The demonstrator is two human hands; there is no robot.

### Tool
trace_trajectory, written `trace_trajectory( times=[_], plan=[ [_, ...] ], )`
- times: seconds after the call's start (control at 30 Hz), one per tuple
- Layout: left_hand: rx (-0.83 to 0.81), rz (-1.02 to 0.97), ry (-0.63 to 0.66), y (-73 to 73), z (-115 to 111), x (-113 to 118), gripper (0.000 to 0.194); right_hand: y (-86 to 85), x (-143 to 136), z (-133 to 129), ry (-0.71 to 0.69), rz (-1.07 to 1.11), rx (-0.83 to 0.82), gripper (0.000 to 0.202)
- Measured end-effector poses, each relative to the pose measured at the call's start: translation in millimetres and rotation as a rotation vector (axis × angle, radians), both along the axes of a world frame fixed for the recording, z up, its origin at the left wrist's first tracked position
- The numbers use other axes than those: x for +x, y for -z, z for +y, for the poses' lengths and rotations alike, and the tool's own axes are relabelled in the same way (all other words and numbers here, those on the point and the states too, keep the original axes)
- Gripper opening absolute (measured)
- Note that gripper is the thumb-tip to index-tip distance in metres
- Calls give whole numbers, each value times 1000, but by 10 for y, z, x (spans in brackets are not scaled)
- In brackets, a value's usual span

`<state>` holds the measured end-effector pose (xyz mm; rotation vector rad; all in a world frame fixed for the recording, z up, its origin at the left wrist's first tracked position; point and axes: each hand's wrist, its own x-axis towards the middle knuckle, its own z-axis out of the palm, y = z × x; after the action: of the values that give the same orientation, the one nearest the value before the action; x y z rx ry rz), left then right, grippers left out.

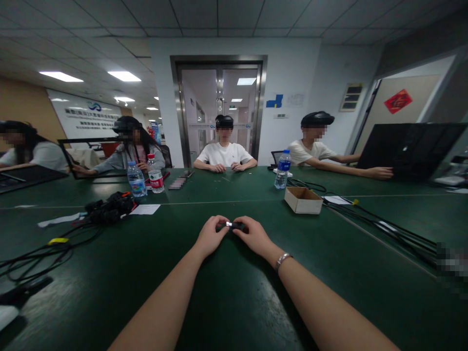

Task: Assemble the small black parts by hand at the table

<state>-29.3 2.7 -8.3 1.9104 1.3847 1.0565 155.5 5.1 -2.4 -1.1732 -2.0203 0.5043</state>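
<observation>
A small black object with a shiny silver end (229,224) is between my two hands, just above or on the green table; it looks like a plug or a USB stick, but its kind is too small to tell. The thumb and fingers of my left hand (211,237) pinch it at the silver end. My right hand (255,236), with a silver bracelet (282,260) on the wrist, grips the dark end. My fingertips cover part of it.
The green table (234,302) holds an open cardboard box (303,201), a blue-capped bottle (282,170), two more bottles (156,175), black cables (383,226) and a black cable bundle (109,208). Several people in headsets sit around; one person (224,153) faces me, another holds a black panel (405,151).
</observation>
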Motion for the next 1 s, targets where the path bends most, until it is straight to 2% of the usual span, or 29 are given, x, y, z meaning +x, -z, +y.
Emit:
trace_trajectory(
  times=[0.17, 0.4, 0.5, 0.63, 0.73, 0.87, 1.0],
  plan=[
    [-12, 29, -49, 7, 23, 11, 28, -10, -3, -12, -16, 0, 16, 22],
    [-21, 114, -90, -70, -37, 20, 54, -11, -9, -37, -49, -5, 53, 24],
    [-8, 29, -82, -68, -43, 16, 45, -6, -5, -30, -44, -5, 46, 24],
    [-5, -143, 33, -46, -29, 15, 23, -11, -7, -26, -27, -7, 42, 24],
    [1, -131, 65, -34, -18, 25, 17, -12, -9, -24, -19, 1, 41, 23],
    [29, -73, 40, -38, -27, 31, 19, -6, -4, -22, -23, 4, 42, 24],
    [1, 46, -51, -61, -57, 16, 34, -8, -9, -31, -32, -9, 42, 24]
  ],
)
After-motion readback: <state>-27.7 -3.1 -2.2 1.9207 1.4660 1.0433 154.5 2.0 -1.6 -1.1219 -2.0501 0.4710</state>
